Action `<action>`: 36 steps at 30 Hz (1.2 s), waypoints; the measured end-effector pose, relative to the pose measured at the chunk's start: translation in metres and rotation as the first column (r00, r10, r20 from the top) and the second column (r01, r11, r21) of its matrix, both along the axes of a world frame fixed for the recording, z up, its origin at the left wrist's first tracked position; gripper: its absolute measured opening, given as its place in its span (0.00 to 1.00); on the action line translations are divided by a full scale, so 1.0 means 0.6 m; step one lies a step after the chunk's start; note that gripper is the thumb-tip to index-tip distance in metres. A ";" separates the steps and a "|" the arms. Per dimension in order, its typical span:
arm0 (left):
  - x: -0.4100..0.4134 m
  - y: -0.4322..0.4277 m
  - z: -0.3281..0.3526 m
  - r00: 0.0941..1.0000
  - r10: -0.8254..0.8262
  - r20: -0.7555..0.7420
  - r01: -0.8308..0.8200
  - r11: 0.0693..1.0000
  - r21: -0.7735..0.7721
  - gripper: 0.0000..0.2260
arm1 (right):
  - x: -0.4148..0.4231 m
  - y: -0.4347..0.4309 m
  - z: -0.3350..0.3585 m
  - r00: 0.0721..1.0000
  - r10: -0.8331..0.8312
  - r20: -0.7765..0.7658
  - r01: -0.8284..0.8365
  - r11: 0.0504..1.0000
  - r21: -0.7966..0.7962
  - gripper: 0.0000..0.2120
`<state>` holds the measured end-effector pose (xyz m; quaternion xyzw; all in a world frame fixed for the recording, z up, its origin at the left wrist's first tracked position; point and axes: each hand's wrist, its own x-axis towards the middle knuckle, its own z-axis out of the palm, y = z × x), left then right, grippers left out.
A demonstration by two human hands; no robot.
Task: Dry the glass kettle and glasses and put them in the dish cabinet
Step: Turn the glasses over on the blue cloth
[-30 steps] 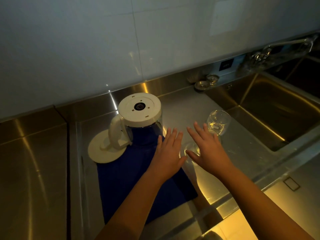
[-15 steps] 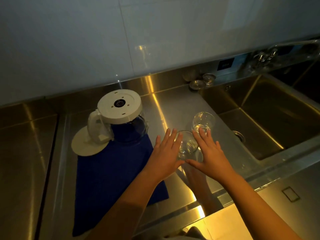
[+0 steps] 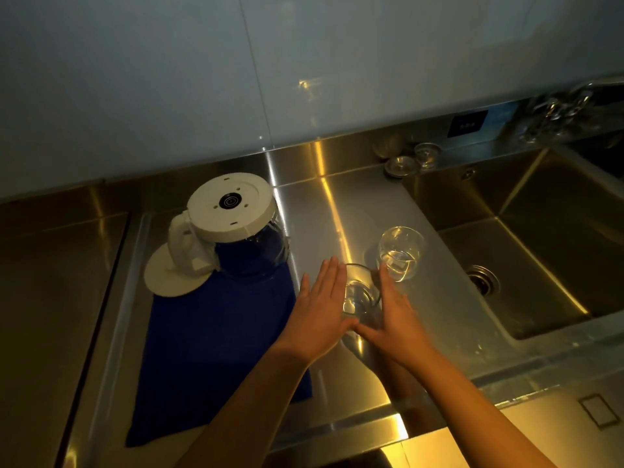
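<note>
Early going at the steel counter [image 3: 337, 204]; nothing visibly dried, nothing put away, no dish cabinet in view. Left hand [image 3: 320, 312] and right hand [image 3: 395, 315] flat, fingers straight and together, set either side of the nearer glass [image 3: 359, 293], thumbs almost meeting below it; palms seemingly against its sides, firm contact hard to tell; no curl round it, no pinch. Nearer glass standing on bare steel just right of the blue cloth [image 3: 209, 349]; second glass [image 3: 401, 253] just beyond and to the right, apart from the hands, near the edge of the sink [image 3: 540, 258], catching light low in the bowl, perhaps water, perhaps glare. Glass kettle [image 3: 243, 238] upside down on the far end of the cloth, white base uppermost, handle to the left over a white disc [image 3: 169, 278], probably its lid. Cloth lying flat, in neither hand. Left to do, by this showing: lifting the nearer glass, wiping both glasses and the kettle, then carrying all three to the cabinet somewhere out of frame.
</note>
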<state>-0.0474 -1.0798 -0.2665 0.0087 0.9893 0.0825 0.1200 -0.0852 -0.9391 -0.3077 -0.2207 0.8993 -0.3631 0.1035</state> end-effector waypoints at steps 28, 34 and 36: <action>0.026 -0.023 -0.045 0.998 0.004 -0.069 -0.001 0.999 0.040 0.34 | 0.015 -0.046 -0.044 0.993 -0.079 0.090 0.103 0.948 -0.302 0.48; 0.033 -0.050 -0.040 0.998 0.009 -0.057 -0.002 0.991 0.133 0.33 | 0.030 -0.074 -0.037 0.991 -0.132 -0.023 0.121 0.956 -0.266 0.47; 0.038 -0.062 -0.043 0.999 0.007 -0.050 0.001 0.987 0.163 0.33 | 0.035 -0.085 -0.031 0.990 -0.124 -0.071 0.106 0.970 -0.219 0.47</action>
